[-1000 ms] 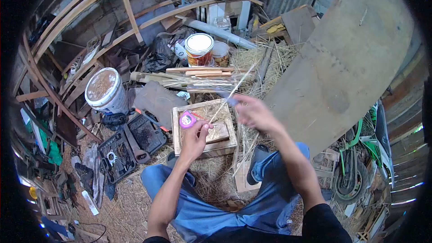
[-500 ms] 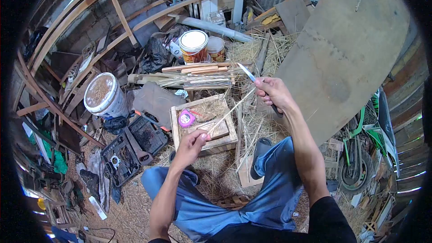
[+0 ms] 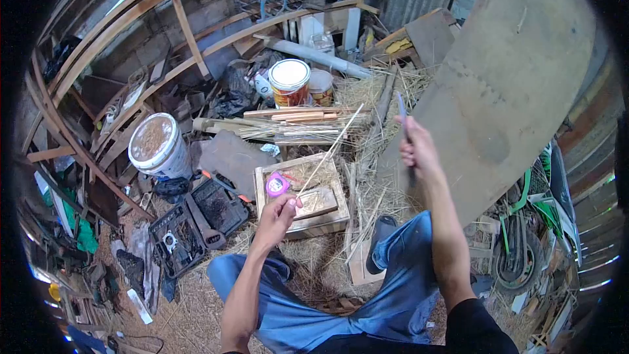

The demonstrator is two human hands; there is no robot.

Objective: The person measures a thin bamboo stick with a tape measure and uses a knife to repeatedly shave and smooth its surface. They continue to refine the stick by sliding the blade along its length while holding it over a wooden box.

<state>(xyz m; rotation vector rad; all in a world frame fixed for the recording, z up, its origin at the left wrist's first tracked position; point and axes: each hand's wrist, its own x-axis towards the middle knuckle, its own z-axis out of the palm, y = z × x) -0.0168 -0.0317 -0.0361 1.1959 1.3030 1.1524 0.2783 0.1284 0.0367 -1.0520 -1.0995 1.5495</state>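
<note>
My left hand (image 3: 277,217) is closed in a pinch on the lower end of a thin bamboo strip (image 3: 335,144), which slants up and to the right. In my right hand (image 3: 420,147) is a knife (image 3: 401,106), its blade pointing up and its handle wrapped by my fingers. The blade stands apart from the strip, to its right. Under the strip sits a wooden box (image 3: 318,225), with a wooden block (image 3: 313,204) and a pink tape measure (image 3: 277,185) on its top. Motion slightly blurs my right hand and the knife.
Behind the box lies a pile of wood and bamboo strips (image 3: 295,124). A white bucket (image 3: 154,147) and an open tool case (image 3: 175,241) are to the left. Paint buckets (image 3: 289,84) stand at the back. A large board (image 3: 501,85) leans at right, near a green-framed wheeled thing (image 3: 517,249).
My right hand with the knife has moved right, away from the bamboo strip. The strip now points more steeply upward, its far end free. The view has shifted slightly.
</note>
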